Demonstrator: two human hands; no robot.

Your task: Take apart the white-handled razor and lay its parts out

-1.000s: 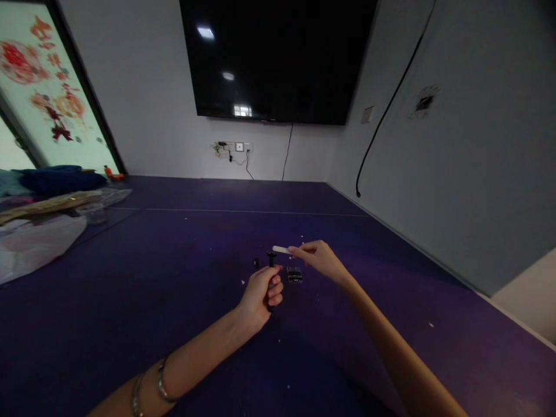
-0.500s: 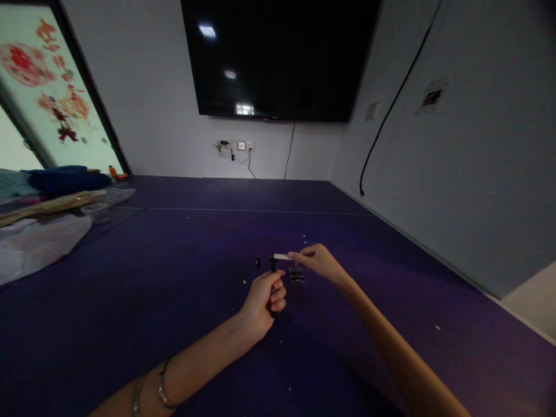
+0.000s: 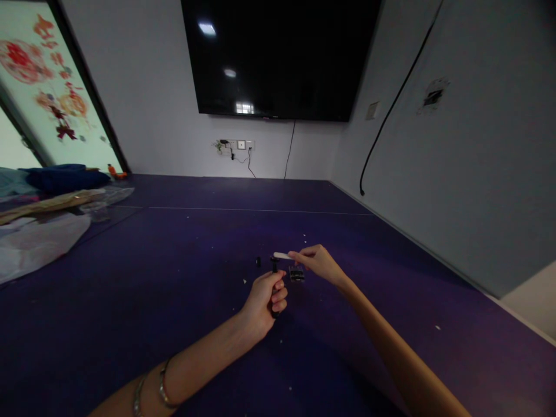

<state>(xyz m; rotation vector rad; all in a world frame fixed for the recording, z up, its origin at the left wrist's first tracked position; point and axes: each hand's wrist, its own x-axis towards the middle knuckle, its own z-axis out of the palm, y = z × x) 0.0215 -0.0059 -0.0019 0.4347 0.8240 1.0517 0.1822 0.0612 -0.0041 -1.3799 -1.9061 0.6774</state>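
Note:
My left hand (image 3: 264, 298) is closed around the dark handle of what looks like a razor (image 3: 274, 265), held upright with its short crosswise head at the top. Between the thumb and fingers of my right hand (image 3: 315, 259) is a flat, slim white stick (image 3: 282, 256). The stick's far end meets or overlaps the razor's head; whether they touch, I cannot tell. A small black piece (image 3: 258, 262) stands just left of the razor. Below my right hand's fingers lies a small black-and-clear case (image 3: 296, 274), its contents too small to make out.
A purple surface (image 3: 152, 278) stretches to the walls, with small white scraps scattered on it. Plastic bags (image 3: 41, 243) and a dark blue cloth (image 3: 63, 178) lie at the left. A black cable (image 3: 391, 110) hangs on the right wall; a television (image 3: 282, 58) is ahead.
My left hand and the razor have shifted very slightly to the right. My right hand and the white stick stay almost where they were.

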